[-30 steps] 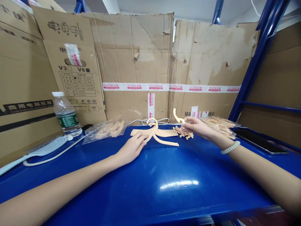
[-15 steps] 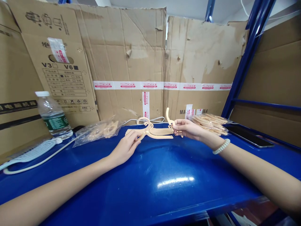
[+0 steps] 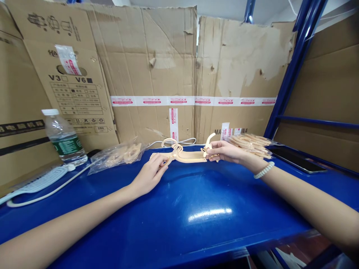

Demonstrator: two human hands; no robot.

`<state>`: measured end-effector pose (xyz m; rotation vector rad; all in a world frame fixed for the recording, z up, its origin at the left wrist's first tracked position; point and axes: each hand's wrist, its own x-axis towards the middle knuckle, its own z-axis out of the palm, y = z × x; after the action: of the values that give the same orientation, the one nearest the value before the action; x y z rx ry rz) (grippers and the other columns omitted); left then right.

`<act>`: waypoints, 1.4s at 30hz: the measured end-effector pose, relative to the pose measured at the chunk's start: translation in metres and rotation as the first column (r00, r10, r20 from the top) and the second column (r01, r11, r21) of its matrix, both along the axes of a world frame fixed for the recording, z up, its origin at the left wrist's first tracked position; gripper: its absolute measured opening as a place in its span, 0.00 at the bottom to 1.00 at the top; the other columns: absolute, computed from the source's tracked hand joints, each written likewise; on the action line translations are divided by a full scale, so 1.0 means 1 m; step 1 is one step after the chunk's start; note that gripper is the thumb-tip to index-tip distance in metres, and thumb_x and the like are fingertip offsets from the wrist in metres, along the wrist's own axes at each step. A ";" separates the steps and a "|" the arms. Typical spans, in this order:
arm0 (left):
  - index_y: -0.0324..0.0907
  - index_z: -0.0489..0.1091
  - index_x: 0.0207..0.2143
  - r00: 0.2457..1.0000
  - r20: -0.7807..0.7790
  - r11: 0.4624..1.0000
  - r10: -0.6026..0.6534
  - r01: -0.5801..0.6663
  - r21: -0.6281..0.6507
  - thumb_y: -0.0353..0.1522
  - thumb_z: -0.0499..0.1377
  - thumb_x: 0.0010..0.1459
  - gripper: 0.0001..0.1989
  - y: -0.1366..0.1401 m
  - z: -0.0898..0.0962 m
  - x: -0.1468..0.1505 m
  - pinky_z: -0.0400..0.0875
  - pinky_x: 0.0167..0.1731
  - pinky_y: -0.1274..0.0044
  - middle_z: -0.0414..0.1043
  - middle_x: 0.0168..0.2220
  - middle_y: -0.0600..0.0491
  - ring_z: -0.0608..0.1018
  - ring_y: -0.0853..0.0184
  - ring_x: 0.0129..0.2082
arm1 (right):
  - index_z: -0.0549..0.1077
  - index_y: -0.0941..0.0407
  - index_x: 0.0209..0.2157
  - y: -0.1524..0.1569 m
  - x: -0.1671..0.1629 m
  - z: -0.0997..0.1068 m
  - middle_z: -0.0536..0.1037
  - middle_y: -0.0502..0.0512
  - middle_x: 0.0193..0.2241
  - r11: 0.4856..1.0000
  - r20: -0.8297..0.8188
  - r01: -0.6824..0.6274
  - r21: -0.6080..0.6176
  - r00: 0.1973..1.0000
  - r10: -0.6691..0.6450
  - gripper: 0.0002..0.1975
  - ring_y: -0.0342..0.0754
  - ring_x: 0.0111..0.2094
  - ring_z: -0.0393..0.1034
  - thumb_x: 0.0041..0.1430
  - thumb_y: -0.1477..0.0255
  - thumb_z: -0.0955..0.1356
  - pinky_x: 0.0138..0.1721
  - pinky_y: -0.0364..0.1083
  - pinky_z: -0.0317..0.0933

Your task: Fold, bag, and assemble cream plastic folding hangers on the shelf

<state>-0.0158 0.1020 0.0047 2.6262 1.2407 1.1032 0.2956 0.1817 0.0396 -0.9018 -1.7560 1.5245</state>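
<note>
A beige clothes hanger (image 3: 190, 159) with a curved hook lies just above the blue tabletop, its arm pointing right. My left hand (image 3: 151, 172) is closed on the hanger's left side, thumb and fingers pinching it. In the fingertips of my right hand (image 3: 224, 150) is a beige curved hook piece (image 3: 209, 141), upright and tilted to the right at the tip. Its lower end is beside or touching the right end of the hanger arm; I cannot tell which. More beige hangers lie stacked behind, partly hidden.
Clear bags of beige parts (image 3: 120, 153) and beige hanger arms (image 3: 251, 144) lie at the back. A water bottle (image 3: 64, 140), a white handheld fan-like object (image 3: 42, 181) and cable stand left; a phone (image 3: 298, 160) lies right. Cardboard (image 3: 151, 78) walls the back.
My right hand has turned the hook piece so that its tip leans right, and brought it close to the hanger's arm end. My left hand keeps its hold, almost still.
</note>
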 end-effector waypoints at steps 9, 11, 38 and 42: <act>0.41 0.66 0.45 1.000 -0.002 1.000 0.011 -0.011 0.017 0.31 0.48 0.65 0.10 -0.001 0.001 0.000 0.63 0.39 0.73 0.64 0.36 0.52 0.67 0.65 0.36 | 0.72 0.61 0.30 0.000 0.002 0.000 0.80 0.57 0.32 0.994 0.010 -0.057 -0.099 0.998 0.058 0.12 0.47 0.37 0.77 0.49 0.69 0.75 0.39 0.43 0.72; 0.41 0.66 0.45 1.000 -0.006 1.000 0.010 -0.010 0.023 0.31 0.48 0.65 0.10 -0.001 0.001 0.000 0.63 0.39 0.72 0.64 0.35 0.52 0.67 0.65 0.36 | 0.71 0.60 0.29 -0.002 0.001 0.001 0.80 0.56 0.31 0.990 0.001 -0.074 -0.117 0.997 0.074 0.12 0.48 0.38 0.77 0.49 0.70 0.75 0.39 0.44 0.72; 0.41 0.66 0.44 1.000 -0.018 0.998 0.002 -0.001 0.055 0.31 0.48 0.65 0.09 -0.004 0.001 0.001 0.64 0.38 0.72 0.64 0.36 0.51 0.67 0.64 0.36 | 0.64 0.57 0.30 -0.009 -0.010 -0.003 0.77 0.54 0.28 0.996 0.034 -0.020 -0.088 0.999 0.023 0.11 0.51 0.34 0.78 0.51 0.75 0.72 0.29 0.44 0.73; 0.42 0.66 0.43 1.000 -0.017 0.998 0.019 -0.018 0.066 0.31 0.48 0.65 0.09 -0.003 0.000 0.000 0.64 0.38 0.73 0.64 0.35 0.52 0.67 0.64 0.35 | 0.65 0.57 0.30 -0.014 -0.017 -0.005 0.75 0.51 0.26 0.999 0.034 0.052 0.009 0.998 -0.052 0.11 0.50 0.33 0.77 0.50 0.76 0.72 0.27 0.43 0.73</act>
<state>-0.0155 0.0990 0.0051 2.6829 1.2553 1.1464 0.2782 0.1678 0.0347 -0.9677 -1.7481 1.4758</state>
